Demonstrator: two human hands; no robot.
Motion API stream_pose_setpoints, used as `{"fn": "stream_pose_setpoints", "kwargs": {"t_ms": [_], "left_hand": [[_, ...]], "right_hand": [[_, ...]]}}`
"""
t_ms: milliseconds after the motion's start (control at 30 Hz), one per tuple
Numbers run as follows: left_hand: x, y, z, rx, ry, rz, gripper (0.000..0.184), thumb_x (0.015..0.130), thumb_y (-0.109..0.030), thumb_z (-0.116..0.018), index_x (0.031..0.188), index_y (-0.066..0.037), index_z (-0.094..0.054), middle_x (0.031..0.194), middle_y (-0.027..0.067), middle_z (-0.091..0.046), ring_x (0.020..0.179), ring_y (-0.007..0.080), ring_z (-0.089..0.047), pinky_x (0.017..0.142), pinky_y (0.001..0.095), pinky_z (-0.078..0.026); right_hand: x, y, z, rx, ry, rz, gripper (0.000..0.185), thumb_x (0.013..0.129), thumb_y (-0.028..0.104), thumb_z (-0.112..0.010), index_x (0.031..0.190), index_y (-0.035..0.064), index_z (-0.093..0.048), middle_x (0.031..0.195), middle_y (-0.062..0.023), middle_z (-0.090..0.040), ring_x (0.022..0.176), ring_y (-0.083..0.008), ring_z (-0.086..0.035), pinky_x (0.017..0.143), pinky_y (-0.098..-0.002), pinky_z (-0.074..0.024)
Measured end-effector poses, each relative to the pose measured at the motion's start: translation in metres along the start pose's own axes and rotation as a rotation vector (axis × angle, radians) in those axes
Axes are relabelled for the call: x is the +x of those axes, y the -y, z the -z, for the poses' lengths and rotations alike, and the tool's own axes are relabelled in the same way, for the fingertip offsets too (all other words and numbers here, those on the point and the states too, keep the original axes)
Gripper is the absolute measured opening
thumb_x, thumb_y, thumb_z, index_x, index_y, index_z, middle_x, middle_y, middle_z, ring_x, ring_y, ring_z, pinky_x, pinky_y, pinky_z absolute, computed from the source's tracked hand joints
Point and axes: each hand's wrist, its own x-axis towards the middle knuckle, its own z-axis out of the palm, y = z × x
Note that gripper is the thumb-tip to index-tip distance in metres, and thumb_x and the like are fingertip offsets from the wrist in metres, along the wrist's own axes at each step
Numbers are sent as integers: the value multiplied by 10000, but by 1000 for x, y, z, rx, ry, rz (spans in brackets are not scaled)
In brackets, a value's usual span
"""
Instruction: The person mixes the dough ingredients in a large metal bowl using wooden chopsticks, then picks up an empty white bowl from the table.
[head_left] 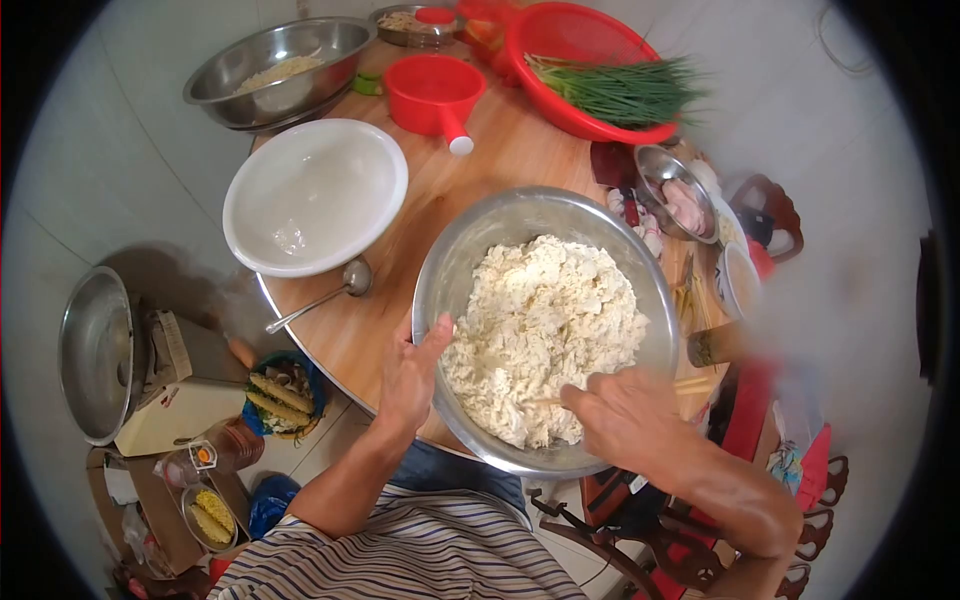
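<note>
Steel bowl (455, 250) of shaggy dough (545, 335) at the near edge of the surface (500, 150). Left hand (408, 375) grasping its left rim, thumb inside; right hand (625, 415) clenched round chopsticks (545, 401) (tips sunk in the dough). White basin (315, 195) to the left, ladle (325, 292) just beside it. Far side: red dipper (433, 95), and green stalks (630, 90) in a red colander (560, 30).

We see smooth, shiny metal in the mixing bowl (452, 250) and the ladle (357, 277), with crumbly, rough, matt dough (545, 330) inside the bowl. The table (520, 165) shows wood grain, the white basin (310, 190) looks smooth and glossy, and the saucepan-shaped scoop (433, 88) resembles red plastic.
</note>
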Motion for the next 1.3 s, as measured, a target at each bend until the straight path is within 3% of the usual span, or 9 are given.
{"fn": "stream_pose_setpoints", "kwargs": {"t_ms": [133, 200, 233, 300, 600, 767, 1100, 1167, 1300], "left_hand": [[-1, -4, 0, -19, 34, 31, 415, 1028, -246, -661, 1348, 10, -599, 1188, 78, -690, 1061, 133, -633, 938, 303, -509], [1, -3, 2, -11, 35, 34, 421, 1026, -243, -664, 1355, 12, -598, 1202, 82, -690, 1070, 136, -635, 941, 302, -510], [3, 1, 5, 6, 41, 15, 425, 1026, -240, -662, 1361, 13, -595, 1209, 85, -689, 1078, 138, -634, 947, 305, -509], [3, 1, 7, 21, 42, -5, 430, 1026, -238, -661, 1368, 14, -592, 1216, 88, -687, 1087, 140, -634, 952, 307, -508], [4, -1, 5, 3, 59, 20, 439, 1004, -219, -687, 1370, -6, -572, 1193, 98, -699, 1023, 162, -683, 895, 326, -560], [1, -5, 1, -58, 61, 53, 451, 1023, -213, -662, 1397, 16, -560, 1257, 104, -676, 1122, 160, -633, 980, 321, -503], [3, -2, -3, -53, 60, 18, 421, 1027, -188, -643, 1375, 35, -562, 1236, 116, -680, 1096, 167, -645, 964, 323, -511], [3, -2, -4, -88, 32, 25, 408, 1036, -189, -627, 1371, 37, -563, 1223, 112, -681, 1087, 163, -644, 963, 327, -510], [-5, 1, -5, -88, 2, -6, 394, 1041, -189, -619, 1360, 37, -569, 1203, 103, -682, 1072, 158, -642, 954, 326, -510]], "right_hand": [[27, 3, -23, -10, 50, -160, 257, 777, 93, -657, 1024, 102, -727, 687, -130, -651, 653, -314, -685, 561, -454, -490], [39, -7, -38, -70, -290, -171, 223, 800, 85, -635, 998, 92, -737, 676, -157, -664, 602, -319, -678, 563, -450, -499], [44, -11, -35, -66, -293, -168, 223, 800, 85, -635, 998, 92, -737, 676, -157, -664, 602, -319, -678, 563, -450, -499], [57, -24, -26, 4, -202, -305, 128, 862, 114, -623, 815, 74, -735, 629, -165, -665, 585, -305, -695, 575, -435, -534], [14, -81, -1, -138, -91, -490, 124, 829, 106, -638, 818, 73, -757, 742, -199, -711, 723, -379, -723, 686, -482, -566], [-1, -102, -8, -136, -61, -678, 148, 846, 101, -620, 839, 68, -764, 803, -185, -731, 780, -382, -729, 725, -478, -575], [62, -42, -32, -19, -91, -401, 131, 823, 55, -606, 817, 16, -731, 742, -228, -707, 708, -333, -743, 661, -451, -591], [56, -17, -31, 21, 30, -311, 344, 785, 40, -599, 1093, 73, -749, 741, -208, -693, 687, -346, -717, 643, -451, -573], [11, 8, -24, 43, -22, -276, 348, 781, 36, -596, 1101, 64, -730, 705, -190, -680, 636, -351, -695, 605, -456, -555]]}}
